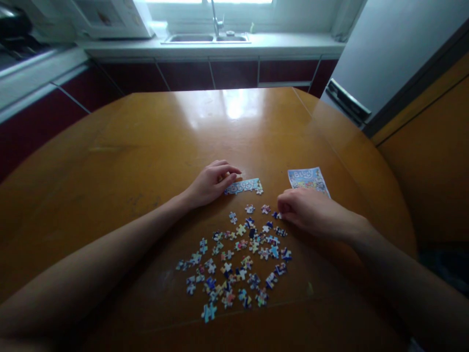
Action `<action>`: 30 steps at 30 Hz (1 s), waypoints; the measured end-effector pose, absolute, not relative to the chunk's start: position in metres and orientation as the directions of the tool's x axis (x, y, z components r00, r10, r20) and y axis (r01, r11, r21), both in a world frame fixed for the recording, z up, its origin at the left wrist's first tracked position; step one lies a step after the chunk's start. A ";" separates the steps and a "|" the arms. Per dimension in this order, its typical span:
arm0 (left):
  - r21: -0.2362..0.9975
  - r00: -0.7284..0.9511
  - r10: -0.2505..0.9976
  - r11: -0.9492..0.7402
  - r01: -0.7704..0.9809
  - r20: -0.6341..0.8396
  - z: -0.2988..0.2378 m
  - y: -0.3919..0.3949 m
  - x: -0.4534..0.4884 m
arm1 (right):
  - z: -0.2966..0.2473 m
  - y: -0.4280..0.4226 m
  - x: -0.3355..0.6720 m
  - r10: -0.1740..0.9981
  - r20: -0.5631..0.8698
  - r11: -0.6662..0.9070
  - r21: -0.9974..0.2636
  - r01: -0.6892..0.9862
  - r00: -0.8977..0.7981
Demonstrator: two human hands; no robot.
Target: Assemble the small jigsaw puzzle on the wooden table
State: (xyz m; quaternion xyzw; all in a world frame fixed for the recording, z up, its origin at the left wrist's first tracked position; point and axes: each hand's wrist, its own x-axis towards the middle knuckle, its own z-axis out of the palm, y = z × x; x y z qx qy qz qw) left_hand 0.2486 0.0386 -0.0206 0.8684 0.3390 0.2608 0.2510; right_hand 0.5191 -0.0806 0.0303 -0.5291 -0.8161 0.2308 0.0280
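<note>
Head view: left hand (210, 184) curled, pinning the left end of the joined puzzle strip (245, 186) mid-table — light, flimsy, likely best slid flat by its ends — right hand (311, 213) closed over a loose piece (276, 215), grip unclear.

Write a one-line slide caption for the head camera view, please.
Left hand rests on an assembled puzzle strip on a wooden table; right hand touches a loose piece near the printed picture.

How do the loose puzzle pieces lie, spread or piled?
Spread: the loose puzzle pieces lie scattered flat across the table, not heaped.
</note>
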 end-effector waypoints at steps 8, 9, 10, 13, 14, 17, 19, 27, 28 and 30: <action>0.612 0.629 0.722 -0.644 0.459 0.288 -0.019 0.038 0.250 | 0.037 -0.083 0.523 0.893 -0.207 0.308 -0.368 0.877 -0.400; 0.613 0.630 0.722 -0.643 0.459 0.286 -0.019 0.038 0.250 | 0.038 -0.083 0.523 0.895 -0.196 0.314 -0.359 0.879 -0.400; 0.614 0.632 0.721 -0.643 0.458 0.284 -0.020 0.038 0.249 | 0.039 -0.084 0.522 0.897 -0.186 0.321 -0.352 0.880 -0.401; 0.615 0.635 0.719 -0.644 0.455 0.284 -0.021 0.039 0.248 | 0.041 -0.087 0.518 0.891 -0.176 0.345 -0.337 0.876 -0.419; 0.613 0.636 0.717 -0.647 0.454 0.286 -0.022 0.039 0.248 | 0.041 -0.088 0.517 0.885 -0.181 0.355 -0.335 0.873 -0.429; 0.610 0.637 0.714 -0.652 0.451 0.292 -0.023 0.039 0.247 | 0.041 -0.093 0.511 0.860 -0.212 0.380 -0.341 0.860 -0.464; 0.604 0.640 0.709 -0.658 0.451 0.295 -0.022 0.040 0.248 | 0.041 -0.096 0.508 0.846 -0.230 0.390 -0.349 0.852 -0.481; 0.577 0.650 0.697 -0.677 0.458 0.302 -0.022 0.039 0.248 | 0.034 -0.097 0.506 0.857 -0.196 0.397 -0.341 0.852 -0.477; 0.577 0.650 0.697 -0.677 0.458 0.302 -0.022 0.039 0.248 | 0.035 -0.097 0.506 0.861 -0.197 0.393 -0.326 0.860 -0.469; 0.577 0.650 0.697 -0.677 0.457 0.303 -0.022 0.039 0.248 | 0.038 -0.097 0.506 0.868 -0.199 0.386 -0.308 0.869 -0.456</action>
